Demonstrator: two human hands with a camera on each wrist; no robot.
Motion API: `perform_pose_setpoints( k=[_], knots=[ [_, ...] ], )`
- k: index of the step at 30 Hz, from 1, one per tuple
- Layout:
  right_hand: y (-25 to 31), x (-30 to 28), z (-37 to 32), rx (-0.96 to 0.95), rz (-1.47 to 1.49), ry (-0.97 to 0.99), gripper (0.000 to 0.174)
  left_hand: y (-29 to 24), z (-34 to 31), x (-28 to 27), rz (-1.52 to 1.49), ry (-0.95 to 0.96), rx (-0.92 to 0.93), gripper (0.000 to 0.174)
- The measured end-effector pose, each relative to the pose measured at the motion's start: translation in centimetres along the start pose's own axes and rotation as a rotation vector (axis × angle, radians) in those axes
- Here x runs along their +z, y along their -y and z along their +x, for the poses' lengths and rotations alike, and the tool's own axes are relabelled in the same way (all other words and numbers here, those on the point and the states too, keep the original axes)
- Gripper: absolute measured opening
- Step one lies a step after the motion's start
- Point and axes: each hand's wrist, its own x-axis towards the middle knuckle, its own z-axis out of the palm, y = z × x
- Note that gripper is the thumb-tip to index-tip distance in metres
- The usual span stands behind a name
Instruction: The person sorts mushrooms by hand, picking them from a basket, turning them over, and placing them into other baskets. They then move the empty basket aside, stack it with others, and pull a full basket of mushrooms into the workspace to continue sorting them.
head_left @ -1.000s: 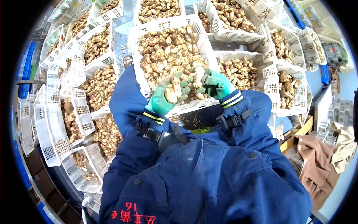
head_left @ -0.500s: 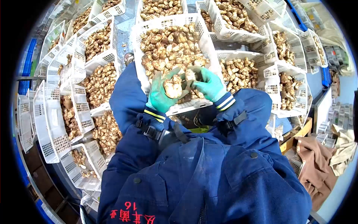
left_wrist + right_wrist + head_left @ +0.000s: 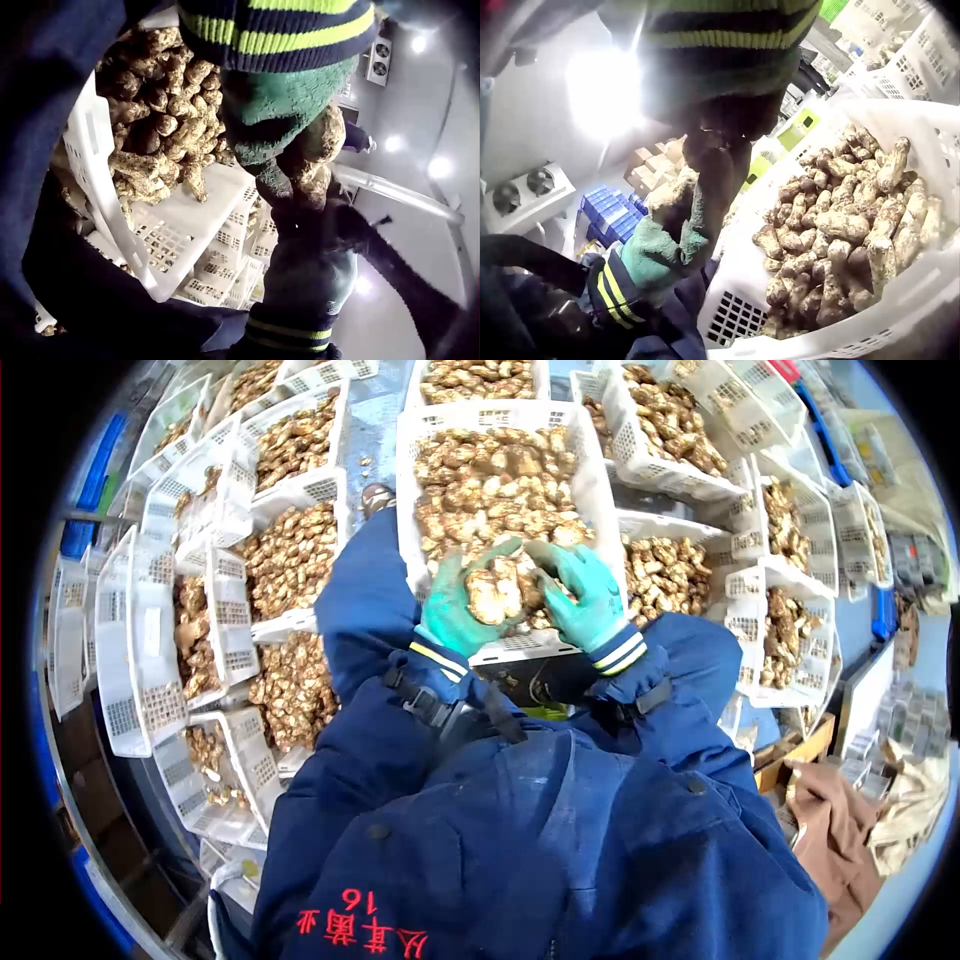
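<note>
In the head view, my left hand [image 3: 455, 610], in a green glove, grips a pale mushroom [image 3: 495, 598] smeared with brown soil. Beside it my right hand [image 3: 588, 598], gloved alike, curls its fingers at the right side of the held mushrooms. Both hands are over the near end of a white crate [image 3: 608, 490] heaped with similar mushrooms [image 3: 490, 490]. The left wrist view shows brown-and-white mushrooms [image 3: 319, 154] between the two gloves. In the right wrist view, the right fingers are dark and partly hide the mushroom [image 3: 673, 196].
More white perforated crates of mushrooms stand on both sides, such as one at the left [image 3: 290, 555] and one at the right [image 3: 668, 570]. Brown cloth [image 3: 835, 820] lies at the lower right. The crate's near rim [image 3: 525, 648] is close to my knees.
Between the hands, the mushrooms have come together: half a second ago the right hand held a separate one upright. The head view has shifted, moving crates and hands rightward in the picture.
</note>
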Motion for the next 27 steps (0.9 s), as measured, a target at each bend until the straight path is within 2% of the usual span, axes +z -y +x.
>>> perform_pose_setpoints(
  k=[1,3,5,6,7,8,9,11,12,15,17,19,22,23,25,27],
  knots=[
    [0.0,0.1,0.1,-0.063,-0.029,0.008,0.036,0.0,0.3,0.0,-0.238,-0.140,-0.056,0.069],
    [1.7,0.3,0.6,-0.114,-0.017,-0.029,0.038,-0.2,-0.4,1.2,-0.110,-0.109,-0.049,0.072],
    [2.7,-0.3,0.9,-0.097,0.007,0.068,0.037,-0.1,-0.4,0.6,-0.083,-0.089,-0.047,0.074],
    [2.3,-0.4,0.8,-0.090,0.066,0.057,0.035,-0.3,-0.7,-0.4,-0.474,0.064,-0.179,0.075],
    [2.3,-0.5,0.8,-0.077,0.114,0.046,0.034,-0.7,-1.2,1.1,-0.242,0.044,-0.080,0.075],
    [2.9,-0.4,0.7,0.096,0.385,-0.066,0.033,-1.0,-1.7,2.6,-0.007,0.004,0.010,0.075],
    [3.4,-0.5,0.8,0.278,0.648,-0.178,0.033,-1.7,-2.6,5.2,-0.070,-0.021,0.043,0.073],
    [2.1,-0.8,1.5,0.284,0.692,-0.179,0.034,-3.5,-3.6,5.3,-0.150,0.103,0.071,0.072],
    [1.3,-0.7,1.4,0.338,0.715,-0.123,0.034,-4.5,-4.0,4.5,-0.292,0.125,0.077,0.074],
    [-1.3,0.3,0.4,0.510,0.740,0.042,0.038,-7.3,-6.7,5.9,-0.203,0.220,0.220,0.080],
    [-0.9,1.5,0.2,0.513,0.826,0.032,0.039,-8.4,-8.3,5.9,-0.123,0.132,0.362,0.080],
    [-0.5,1.4,0.4,0.529,0.802,0.117,0.036,-8.9,-9.5,5.9,-0.115,0.101,0.424,0.077],
    [0.2,2.2,0.6,0.478,0.912,0.042,0.031,-8.5,-9.3,5.9,-0.103,0.053,0.443,0.069],
    [1.8,1.7,0.9,0.407,0.832,0.052,0.034,-8.1,-9.0,6.1,-0.125,0.030,0.435,0.067],
    [5.2,0.9,1.7,0.112,0.390,0.002,0.042,-7.0,-8.0,6.5,-0.149,0.046,0.411,0.063],
    [7.9,-0.3,2.3,-0.088,0.313,0.008,0.056,-5.9,-6.8,6.8,-0.046,-0.004,0.407,0.063]
  ],
)
